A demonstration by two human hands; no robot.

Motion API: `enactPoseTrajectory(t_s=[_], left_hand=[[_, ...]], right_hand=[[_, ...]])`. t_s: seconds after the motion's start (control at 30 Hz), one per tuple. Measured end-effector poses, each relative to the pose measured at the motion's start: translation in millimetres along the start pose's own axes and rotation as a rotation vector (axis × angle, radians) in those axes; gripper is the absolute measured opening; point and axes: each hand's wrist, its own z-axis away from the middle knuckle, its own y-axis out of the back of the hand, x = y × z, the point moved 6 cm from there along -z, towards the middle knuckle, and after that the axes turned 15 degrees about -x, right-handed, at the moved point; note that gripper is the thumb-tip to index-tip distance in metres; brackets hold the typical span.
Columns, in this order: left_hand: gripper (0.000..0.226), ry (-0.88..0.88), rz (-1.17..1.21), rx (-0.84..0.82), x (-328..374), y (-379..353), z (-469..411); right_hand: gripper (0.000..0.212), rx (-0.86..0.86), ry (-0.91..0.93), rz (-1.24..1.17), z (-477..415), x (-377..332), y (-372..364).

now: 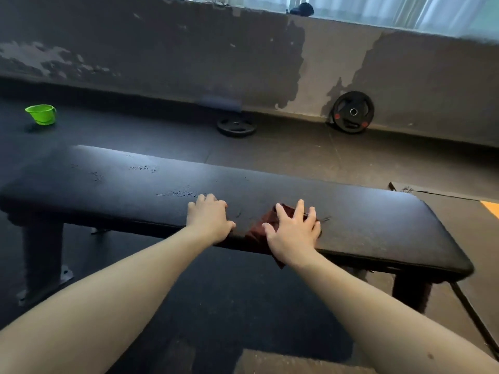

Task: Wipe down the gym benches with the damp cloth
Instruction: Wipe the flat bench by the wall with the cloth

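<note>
A long black padded gym bench (378, 225) runs across the view from left to right. Wet streaks show on its top left of centre. A dark red cloth (256, 233) lies on the pad's near edge, part of it hanging over the front. My right hand (294, 233) presses flat on the cloth with fingers spread. My left hand (209, 218) rests on the bare pad just left of the cloth, fingers lightly bent, holding nothing.
A green bucket (41, 114) stands on the dark floor at the far left. One weight plate (237, 126) lies flat near the wall, another (353, 112) leans against it. A flat cardboard sheet (445, 211) lies on the floor past the bench's right end.
</note>
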Motion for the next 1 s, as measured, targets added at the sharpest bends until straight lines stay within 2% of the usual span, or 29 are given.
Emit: enactPoseTrajectory(t_s=[0.1,0.3,0.5,0.63,0.77,0.83,0.9,1.0], left_hand=[[0.058,-0.017,-0.144,-0.030,-18.9,9.4,-12.9],[0.074,-0.061,-0.206,-0.121,-50.4,9.6,-32.3],[0.073,-0.121,-0.217,-0.138,-58.8,3.2,-36.3],[0.067,-0.145,-0.204,-0.143,-66.4,0.8,-34.2],[0.065,-0.145,-0.194,-0.166,-70.6,2.0,-30.9],[0.065,-0.143,-0.184,-0.176,-70.1,2.6,-29.5],[0.065,-0.136,-0.190,-0.176,-68.7,3.2,-28.5],[0.063,-0.133,-0.189,-0.176,-66.8,2.5,-28.3]], right_hand=[[0.074,-0.157,-0.174,-0.126,-6.5,-4.2,-16.8],[0.065,-0.166,-0.304,-0.078,-27.4,-20.6,-26.0],[0.058,-0.048,-0.215,-0.010,-32.1,-55.5,-39.4],[0.057,-0.015,-0.020,0.061,-27.2,-100.2,-56.2],[0.055,-0.061,0.140,0.126,-23.7,-77.4,-48.0],[0.056,-0.053,0.082,0.147,-28.0,-35.5,-34.4],[0.056,-0.029,-0.067,0.134,-31.6,-0.3,-23.7],[0.058,-0.027,-0.173,0.109,-36.9,-2.5,-28.8]])
